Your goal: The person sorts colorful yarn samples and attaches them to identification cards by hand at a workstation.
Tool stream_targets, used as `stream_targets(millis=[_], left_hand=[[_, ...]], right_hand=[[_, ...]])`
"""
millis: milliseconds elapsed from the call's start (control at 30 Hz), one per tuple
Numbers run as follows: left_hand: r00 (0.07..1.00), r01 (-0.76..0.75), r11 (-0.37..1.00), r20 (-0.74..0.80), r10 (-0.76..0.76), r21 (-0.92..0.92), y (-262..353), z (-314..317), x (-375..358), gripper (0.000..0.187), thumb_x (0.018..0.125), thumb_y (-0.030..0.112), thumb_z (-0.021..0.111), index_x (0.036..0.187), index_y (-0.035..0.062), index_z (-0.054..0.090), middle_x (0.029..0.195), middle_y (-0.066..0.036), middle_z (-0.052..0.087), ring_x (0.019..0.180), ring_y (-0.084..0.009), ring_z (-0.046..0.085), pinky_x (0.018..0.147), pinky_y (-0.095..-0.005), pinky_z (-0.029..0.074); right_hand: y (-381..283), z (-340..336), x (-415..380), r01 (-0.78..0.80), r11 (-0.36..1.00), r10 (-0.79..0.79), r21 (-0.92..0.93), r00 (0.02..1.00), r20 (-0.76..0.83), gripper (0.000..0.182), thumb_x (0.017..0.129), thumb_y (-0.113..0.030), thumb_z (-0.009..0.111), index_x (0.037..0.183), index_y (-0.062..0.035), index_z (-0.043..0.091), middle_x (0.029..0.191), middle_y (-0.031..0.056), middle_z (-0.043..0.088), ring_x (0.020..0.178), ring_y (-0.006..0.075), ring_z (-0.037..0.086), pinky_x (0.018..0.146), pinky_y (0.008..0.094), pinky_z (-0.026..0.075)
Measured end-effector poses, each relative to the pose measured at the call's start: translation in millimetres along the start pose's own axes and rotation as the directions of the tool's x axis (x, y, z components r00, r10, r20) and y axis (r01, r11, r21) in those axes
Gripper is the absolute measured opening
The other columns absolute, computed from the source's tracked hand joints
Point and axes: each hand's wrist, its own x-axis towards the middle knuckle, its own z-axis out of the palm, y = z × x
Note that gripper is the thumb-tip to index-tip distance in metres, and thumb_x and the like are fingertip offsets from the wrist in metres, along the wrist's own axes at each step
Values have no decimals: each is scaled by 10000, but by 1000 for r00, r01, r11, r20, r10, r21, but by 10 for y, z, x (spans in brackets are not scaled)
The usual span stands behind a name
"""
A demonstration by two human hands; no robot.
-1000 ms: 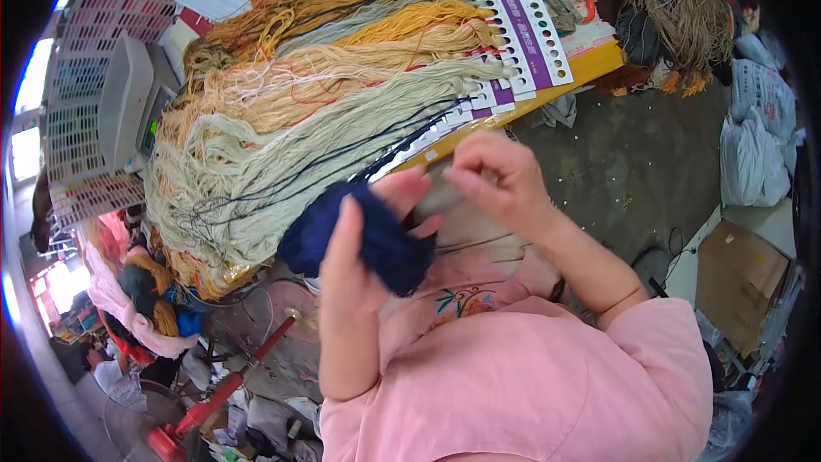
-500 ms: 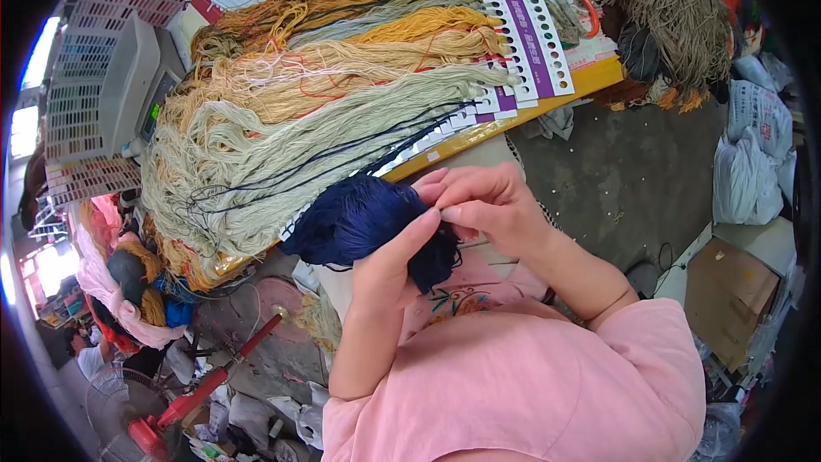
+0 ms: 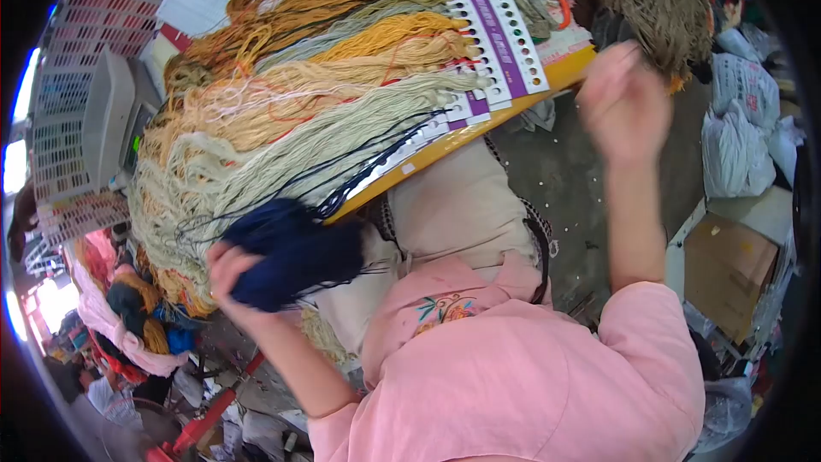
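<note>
Left hand point(image 3: 233, 275) — curled around a loose, stringy navy skein point(image 3: 295, 252); right hand point(image 3: 625, 104) — blurred, finger pose unclear.

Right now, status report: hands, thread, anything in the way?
Left hand gripping navy thread bundle. Right hand raised, blurred, grip unclear. Loose navy strands across pale green skeins.

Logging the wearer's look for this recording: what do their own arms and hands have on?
Loose pink sleeves, ending around the elbow on the left arm and right arm, plain and unmarked. Both forearms are bare, with no watch or bracelet showing. The left hand and right hand are ungloved; blur hides whether there are rings.
</note>
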Motion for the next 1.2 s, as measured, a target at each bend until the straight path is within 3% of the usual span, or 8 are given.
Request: stream_targets(millis=[33, 100, 200, 333, 367, 600, 933, 1200], left_hand=[[932, -337, 849, 19, 361, 407, 470, -95, -89, 163, 715, -14, 437, 877, 8, 438, 559, 34, 435, 449, -44, 420, 511, -164, 380], [995, 19, 995, 92, -28, 97, 1211, -100, -269, 341, 803, 175, 401, 1081, -21, 378, 583, 23, 441, 551, -61, 440, 548, -190, 358], [981, 116, 972, 130, -144, 203, 376, 279, -38, 366, 803, 178, 413, 1093, -44, 379, 491, 18, 412, 423, -68, 397, 412, -163, 322], [921, 372, 711, -333, -202, 597, -1122, 192, 533, 146, 713, 22, 486, 857, 6, 468, 611, 16, 410, 411, -41, 352, 443, -196, 360], [926, 378, 382, -335, -177, 843, -1417, 134, 632, 180, 716, 16, 491, 893, -15, 489, 691, -28, 497, 449, -61, 393, 492, -213, 398], [850, 518, 137, -491, -192, 844, -2245, -425, 1051, 265, 762, 95, 479, 1001, -21, 469, 848, -84, 566, 614, -116, 505, 541, -224, 423], [875, 420, -310, -471, -111, 853, -2200, -478, 1040, 219, 795, 220, 479, 831, 6, 506, 648, -43, 537, 554, -92, 486, 518, -212, 390], [858, 512, 28, -510, -57, 858, -2053, -592, 1000, 140, 776, 137, 494, 857, 25, 519, 678, -51, 559, 553, -76, 455, 513, -188, 363]], right_hand=[[-480, -6, 123, 278, 961, -278, -12, 960, -33, 96, 735, -82, 371, 725, 3, 417, 655, 84, 446, 686, 198, 458, 838, 419, 316], [-1527, -125, 83, 521, 850, -526, 80, 849, 48, 153, 758, -59, 309, 651, -1, 402, 630, 80, 439, 673, 205, 454, 868, 438, 290], [-1242, 190, 83, 746, 418, -774, -519, 591, 227, 180, 752, -92, 356, 687, 40, 460, 713, 133, 507, 749, 242, 480, 830, 389, 341], [103, -153, 323, 178, 98, -342, -979, 930, 135, 48, 653, -12, 582, 701, -14, 580, 648, 2, 556, 601, 59, 495, 561, 198, 398], [244, -301, 340, 93, 179, -251, -979, 967, 46, 32, 656, -11, 581, 688, -8, 581, 632, -13, 544, 587, 43, 482, 537, 177, 393], [563, -734, 191, 227, -379, -196, -897, 928, 317, 134, 611, -19, 608, 723, -2, 535, 718, 52, 497, 637, 129, 498, 536, 217, 398], [556, -811, 324, 231, -445, -351, -865, 844, 405, 90, 572, -2, 541, 653, -29, 509, 677, 73, 496, 678, 249, 475, 634, 330, 367], [756, -763, 58, 419, -428, -25, -801, 880, 473, 191, 604, -63, 535, 794, -43, 543, 791, 79, 469, 733, 245, 459, 679, 337, 354]])
